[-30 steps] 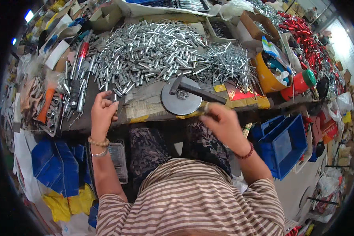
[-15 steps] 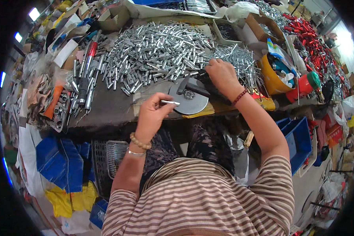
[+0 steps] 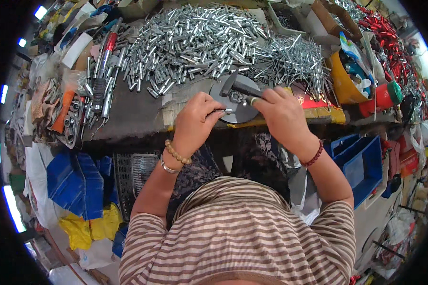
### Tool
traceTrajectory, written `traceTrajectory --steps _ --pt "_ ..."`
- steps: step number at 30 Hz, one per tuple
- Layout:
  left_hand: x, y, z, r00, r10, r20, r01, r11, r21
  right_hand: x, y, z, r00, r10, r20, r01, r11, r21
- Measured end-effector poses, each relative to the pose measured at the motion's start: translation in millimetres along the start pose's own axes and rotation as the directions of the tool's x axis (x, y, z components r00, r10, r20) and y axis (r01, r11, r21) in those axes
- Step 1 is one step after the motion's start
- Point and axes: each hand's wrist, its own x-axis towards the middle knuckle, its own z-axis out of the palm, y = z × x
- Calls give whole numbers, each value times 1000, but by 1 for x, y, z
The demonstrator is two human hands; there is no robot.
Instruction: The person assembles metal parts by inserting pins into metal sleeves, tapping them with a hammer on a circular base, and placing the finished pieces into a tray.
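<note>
Between the fingertips of my left hand (image 3: pixel 195 121) is a short silver metal pin (image 3: pixel 228 110), its tip over the near edge of a round grey metal disc (image 3: pixel 244 114). Across the disc lies a hammer (image 3: pixel 245 89), its dark head to the left and its handle pointing right. My right hand (image 3: pixel 284 116) is closed round the end of the handle. Its fingers partly hide the grip, and a small pale ring-like bit shows by the fingertips. Beyond the disc spreads a big heap of short silver metal tubes (image 3: pixel 190 45).
Thin metal rods (image 3: pixel 295 64) are piled right of the heap. A yellow tub (image 3: pixel 345 78) and a red jar with a green lid (image 3: pixel 380 99) stand further right. Tools and an orange-handled tool (image 3: pixel 64 111) lie left. Blue bins (image 3: pixel 359 166) sit below the bench edge.
My right hand has come from the rod pile back to the hammer's handle. My left hand has brought the pin to the disc's edge. The whole view has shifted a little.
</note>
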Motion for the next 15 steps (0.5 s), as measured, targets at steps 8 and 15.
traceTrajectory --steps 8,15 --pt "2 6 -1 999 14 38 -16 998 64 -12 -13 27 995 58 -79 -47 990 136" --pt "7 7 -4 997 77 12 -78 989 128 -9 -14 30 993 72 -93 -57 987 153"
